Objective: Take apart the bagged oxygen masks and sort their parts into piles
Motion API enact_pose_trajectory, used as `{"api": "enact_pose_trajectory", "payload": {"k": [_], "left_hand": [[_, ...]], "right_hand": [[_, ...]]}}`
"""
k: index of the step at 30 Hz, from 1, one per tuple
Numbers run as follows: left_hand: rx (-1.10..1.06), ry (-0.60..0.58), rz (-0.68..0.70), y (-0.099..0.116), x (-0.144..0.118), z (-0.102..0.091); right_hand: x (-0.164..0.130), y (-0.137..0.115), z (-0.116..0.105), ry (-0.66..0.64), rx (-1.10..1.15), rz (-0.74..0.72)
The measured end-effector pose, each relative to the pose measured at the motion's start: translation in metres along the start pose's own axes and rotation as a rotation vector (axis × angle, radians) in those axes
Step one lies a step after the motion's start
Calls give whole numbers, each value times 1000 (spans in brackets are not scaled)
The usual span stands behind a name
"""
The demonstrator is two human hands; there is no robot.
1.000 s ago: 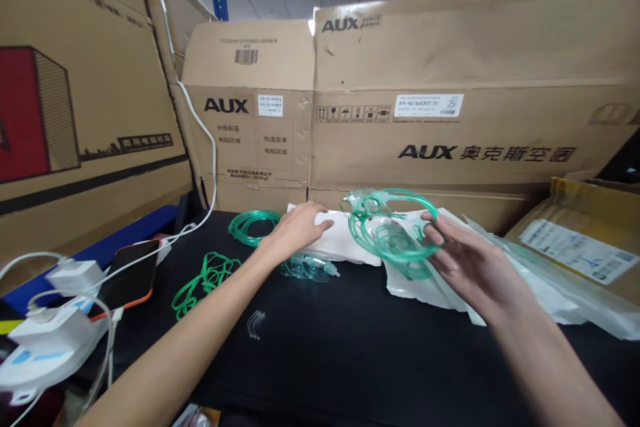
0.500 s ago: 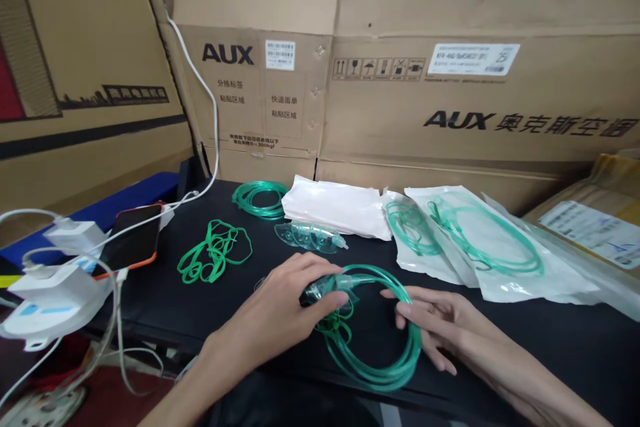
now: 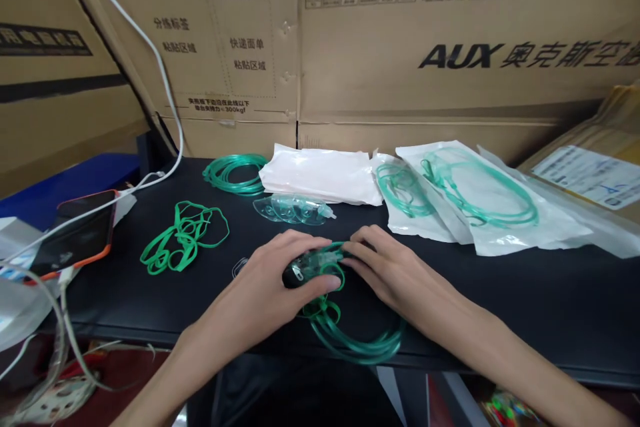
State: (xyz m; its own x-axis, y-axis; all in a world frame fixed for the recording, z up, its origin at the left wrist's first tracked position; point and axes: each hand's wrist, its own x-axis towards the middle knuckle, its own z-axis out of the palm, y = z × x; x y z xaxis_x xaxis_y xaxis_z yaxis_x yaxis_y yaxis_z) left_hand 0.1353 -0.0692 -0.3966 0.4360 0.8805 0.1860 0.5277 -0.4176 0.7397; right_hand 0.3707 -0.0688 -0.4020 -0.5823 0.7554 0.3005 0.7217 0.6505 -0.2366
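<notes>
A clear green oxygen mask [image 3: 311, 265] is gripped between the thumb and fingers of my left hand [image 3: 275, 277], which hides part of it. My right hand [image 3: 383, 263] has its fingertips closed at the mask's connector, where the coiled green tubing [image 3: 363, 349] begins. The coil hangs under both hands, near the table's front edge. A green elastic strap [image 3: 324, 310] dangles below the mask. Just behind my hands lie several nested clear mask shells [image 3: 293, 209]. Loose green elastic straps [image 3: 183, 240] lie to the left.
Another green tubing coil [image 3: 234, 175] sits at the back beside white packets [image 3: 320, 177]. Clear-fronted packets [image 3: 500, 203] with green tubing lie back right. A phone [image 3: 80, 230], white cables and a charger crowd the left. Cardboard boxes [image 3: 360, 67] stand behind the black table [image 3: 465, 260].
My right hand has left the right side of the tubing coil and come to the mask's connector, its fingers closing there. The left hand keeps the mask. The head view has tilted down.
</notes>
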Motion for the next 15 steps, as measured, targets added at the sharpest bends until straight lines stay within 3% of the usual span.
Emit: {"api": "enact_pose_trajectory", "payload": {"k": [7,11,15], "left_hand": [[-273,-35,-222,-4,16,-2],[-435,-234,-310,-1,29,-3],[-419,-364,-355,2,37,-3]], "right_hand": [[-5,10,9,46,73,-3],[-6,10,11,81,97,-4],[-6,9,12,93,126,-4]]}}
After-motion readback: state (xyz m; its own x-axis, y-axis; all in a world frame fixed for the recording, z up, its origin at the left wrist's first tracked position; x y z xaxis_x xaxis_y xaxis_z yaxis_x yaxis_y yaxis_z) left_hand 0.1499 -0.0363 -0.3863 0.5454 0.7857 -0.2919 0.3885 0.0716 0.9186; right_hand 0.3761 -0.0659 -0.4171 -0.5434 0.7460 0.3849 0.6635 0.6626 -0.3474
